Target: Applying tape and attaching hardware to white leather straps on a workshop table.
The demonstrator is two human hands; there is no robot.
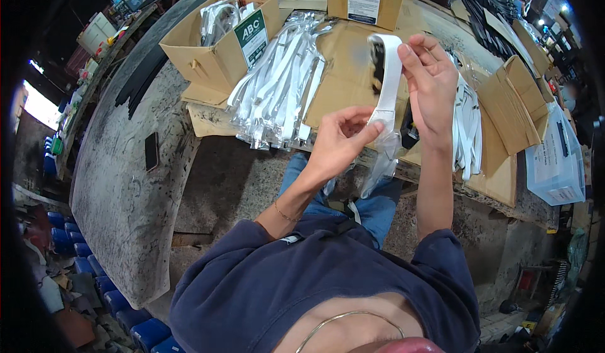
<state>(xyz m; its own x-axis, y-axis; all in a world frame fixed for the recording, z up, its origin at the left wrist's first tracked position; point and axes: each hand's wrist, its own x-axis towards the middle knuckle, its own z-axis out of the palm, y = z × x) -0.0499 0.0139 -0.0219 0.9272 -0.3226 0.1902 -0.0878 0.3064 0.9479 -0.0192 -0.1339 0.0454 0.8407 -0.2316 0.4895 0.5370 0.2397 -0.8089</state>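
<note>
We hold a white strap (391, 76), its long axis running near to far: our left hand (342, 137) pinches the near end, while our right hand (435, 82), half-curled, sits right of the far bend, its grip unclear.

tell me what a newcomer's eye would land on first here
Probably the white strap right of centre, pinched at its lower part by the left hand, with the right hand beside its upper end. Next would be the shiny pile of white straps in clear plastic to its left, by an open cardboard box. A black smartphone stands out on the grey surface at far left.
</note>
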